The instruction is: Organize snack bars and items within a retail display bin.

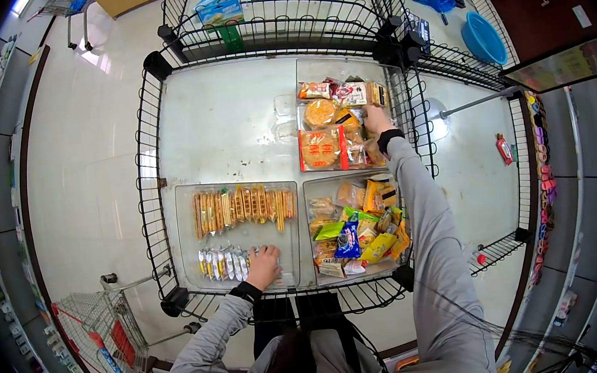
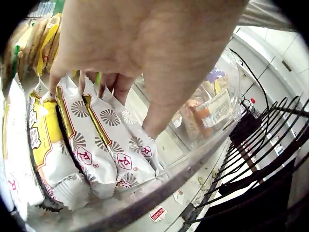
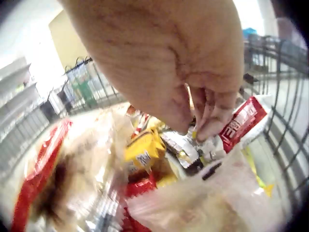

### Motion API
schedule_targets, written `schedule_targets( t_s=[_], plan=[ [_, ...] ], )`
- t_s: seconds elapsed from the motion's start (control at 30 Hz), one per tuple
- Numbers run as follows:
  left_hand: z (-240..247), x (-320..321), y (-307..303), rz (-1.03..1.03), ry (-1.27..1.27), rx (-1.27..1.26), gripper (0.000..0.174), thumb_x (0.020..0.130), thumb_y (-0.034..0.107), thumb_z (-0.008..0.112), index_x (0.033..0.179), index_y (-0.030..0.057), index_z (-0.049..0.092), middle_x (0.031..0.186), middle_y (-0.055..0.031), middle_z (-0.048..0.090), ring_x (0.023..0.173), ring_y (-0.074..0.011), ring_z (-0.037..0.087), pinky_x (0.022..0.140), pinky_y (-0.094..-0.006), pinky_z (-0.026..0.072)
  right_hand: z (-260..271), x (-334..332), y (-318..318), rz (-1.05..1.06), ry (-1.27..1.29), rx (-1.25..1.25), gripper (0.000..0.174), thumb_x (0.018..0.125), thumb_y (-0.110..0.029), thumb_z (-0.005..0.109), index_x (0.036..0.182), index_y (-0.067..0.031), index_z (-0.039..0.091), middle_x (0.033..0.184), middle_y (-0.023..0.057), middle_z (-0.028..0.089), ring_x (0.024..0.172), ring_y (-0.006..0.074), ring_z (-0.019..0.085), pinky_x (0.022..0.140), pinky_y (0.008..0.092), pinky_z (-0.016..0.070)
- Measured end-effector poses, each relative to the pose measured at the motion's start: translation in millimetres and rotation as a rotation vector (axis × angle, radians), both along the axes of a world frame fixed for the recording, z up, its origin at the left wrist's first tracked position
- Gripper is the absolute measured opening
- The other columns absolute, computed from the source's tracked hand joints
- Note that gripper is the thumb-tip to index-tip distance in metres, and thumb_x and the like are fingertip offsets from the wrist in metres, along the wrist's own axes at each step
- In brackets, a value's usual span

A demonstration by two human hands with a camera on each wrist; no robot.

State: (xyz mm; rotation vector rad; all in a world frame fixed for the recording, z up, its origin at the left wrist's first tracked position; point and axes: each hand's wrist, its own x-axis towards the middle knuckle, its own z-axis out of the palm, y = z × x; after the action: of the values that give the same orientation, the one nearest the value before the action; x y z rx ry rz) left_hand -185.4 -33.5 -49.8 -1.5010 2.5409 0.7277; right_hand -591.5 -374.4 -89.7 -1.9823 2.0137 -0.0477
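Note:
My left hand (image 1: 263, 266) is at the right end of a row of white snack packets (image 1: 223, 263) in the lower left clear tray (image 1: 286, 243). In the left wrist view its fingers reach behind the tops of the white-and-gold packets (image 2: 113, 123), with the thumb against the end one. My right hand (image 1: 378, 120) reaches into the upper right tray (image 1: 303, 69) of mixed snacks. The right wrist view shows its thumb and fingertips pinching a small white packet (image 3: 181, 147), partly hidden, beside a red-and-white packet (image 3: 244, 123) and a yellow one (image 3: 145, 147).
A row of upright wafer-like packs (image 1: 242, 206) fills the back of the left tray. Another tray (image 1: 310, 207) of mixed bright snacks stands nearest my right sleeve. Black wire railing (image 1: 148, 145) surrounds the white display surface. A shopping cart (image 1: 101, 330) stands at lower left.

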Motion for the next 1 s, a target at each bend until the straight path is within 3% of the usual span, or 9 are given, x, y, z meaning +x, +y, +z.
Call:
schedule_targets(
  t_s=[0.1, 0.4, 0.53, 0.63, 0.77, 0.8, 0.87, 0.93, 1.0],
  plan=[
    [1, 1, 0, 0.004, 0.02, -0.009, 0.046, 0.063, 0.024, 0.071, 0.101, 0.0076, 0.051, 0.101, -0.007, 0.049, 0.101, -0.0247, 0.047, 0.091, -0.0511, 0.0307, 8, 21, 12, 0.029, 0.277, -0.112, 0.021, 0.068, -0.019, 0.066, 0.086, -0.0087, 0.063, 0.08, 0.0113, 0.065, 0.08, 0.0263, 0.065, 0.069, 0.0391, 0.0507],
    [1, 1, -1, 0.035, 0.038, -0.005, 0.046, 0.062, 0.021, 0.07, 0.101, 0.0069, 0.05, 0.101, -0.0075, 0.049, 0.101, -0.0256, 0.047, 0.091, -0.0528, 0.0301, 10, 33, 7, 0.082, 0.33, -0.292, 0.018, 0.064, -0.022, 0.069, 0.072, -0.0083, 0.061, 0.074, 0.0115, 0.064, 0.07, 0.0276, 0.064, 0.062, 0.0382, 0.0497],
    [-1, 1, 3, 0.012, 0.019, 0.003, 0.044, 0.062, 0.022, 0.071, 0.098, 0.0073, 0.05, 0.099, -0.0078, 0.05, 0.101, -0.0257, 0.047, 0.09, -0.0532, 0.0306, 23, 39, 7, -0.034, 0.245, -0.209, 0.028, 0.063, -0.029, 0.071, 0.072, -0.003, 0.065, 0.077, 0.0173, 0.065, 0.072, 0.0315, 0.065, 0.064, 0.041, 0.0512],
    [0, 1, 2, 0.018, 0.015, -0.009, 0.044, 0.062, 0.022, 0.071, 0.098, 0.0074, 0.05, 0.099, -0.0077, 0.05, 0.101, -0.0256, 0.047, 0.09, -0.0534, 0.0308, 64, 34, 5, -0.091, 0.08, 0.092, 0.046, 0.058, -0.039, 0.072, 0.082, -0.0002, 0.067, 0.083, 0.0202, 0.065, 0.079, 0.0319, 0.065, 0.071, 0.038, 0.0518],
    [0, 1, 2, 0.021, -0.005, -0.008, 0.045, 0.065, 0.025, 0.07, 0.101, 0.0074, 0.05, 0.102, -0.0074, 0.051, 0.103, -0.0249, 0.048, 0.091, -0.0507, 0.0304, 106, 5, 10, -0.077, -0.013, 0.184, 0.056, 0.058, -0.043, 0.072, 0.084, 0.0064, 0.064, 0.081, 0.0221, 0.065, 0.076, 0.0315, 0.065, 0.067, 0.0367, 0.0499],
    [0, 1, 1, 0.022, 0.0, -0.014, 0.045, 0.065, 0.025, 0.07, 0.101, 0.0074, 0.05, 0.102, -0.0074, 0.051, 0.103, -0.0249, 0.048, 0.091, -0.0507, 0.0304, 100, -13, 13, -0.003, -0.165, 0.109, 0.055, 0.057, -0.042, 0.072, 0.078, 0.0084, 0.063, 0.07, 0.0207, 0.064, 0.066, 0.0286, 0.064, 0.061, 0.0359, 0.0486],
    [0, 2, 2, 0.019, -0.007, 0.037, 0.046, 0.065, 0.022, 0.071, 0.104, 0.0067, 0.051, 0.103, -0.0072, 0.051, 0.102, -0.0258, 0.048, 0.091, -0.055, 0.03, 127, -26, 22, -0.069, -0.104, 0.217, 0.051, 0.06, -0.04, 0.071, 0.076, 0.0075, 0.064, 0.061, 0.0187, 0.061, 0.055, 0.0242, 0.062, 0.054, 0.0336, 0.0478],
    [0, 2, 3, 0.022, -0.006, 0.038, 0.046, 0.065, 0.021, 0.071, 0.103, 0.0067, 0.051, 0.103, -0.0073, 0.051, 0.102, -0.0256, 0.048, 0.092, -0.0554, 0.0296, 160, -26, 47, -0.178, -0.31, 0.206, 0.045, 0.067, -0.038, 0.068, 0.069, 0.0061, 0.064, 0.05, 0.009, 0.055, 0.043, 0.0129, 0.05, 0.042, 0.0281, 0.038],
    [-2, 3, 3, 0.018, -0.005, 0.043, 0.045, 0.065, 0.021, 0.071, 0.103, 0.0068, 0.052, 0.103, -0.0074, 0.051, 0.102, -0.0255, 0.048, 0.092, -0.0557, 0.0292, 205, -7, 86, -0.422, -0.828, 0.384, 0.039, 0.079, -0.035, 0.063, 0.053, -0.0117, 0.045, 0.046, -0.0091, 0.03, 0.039, 0.0042, 0.026, 0.038, 0.0225, 0.019]
  ],
)
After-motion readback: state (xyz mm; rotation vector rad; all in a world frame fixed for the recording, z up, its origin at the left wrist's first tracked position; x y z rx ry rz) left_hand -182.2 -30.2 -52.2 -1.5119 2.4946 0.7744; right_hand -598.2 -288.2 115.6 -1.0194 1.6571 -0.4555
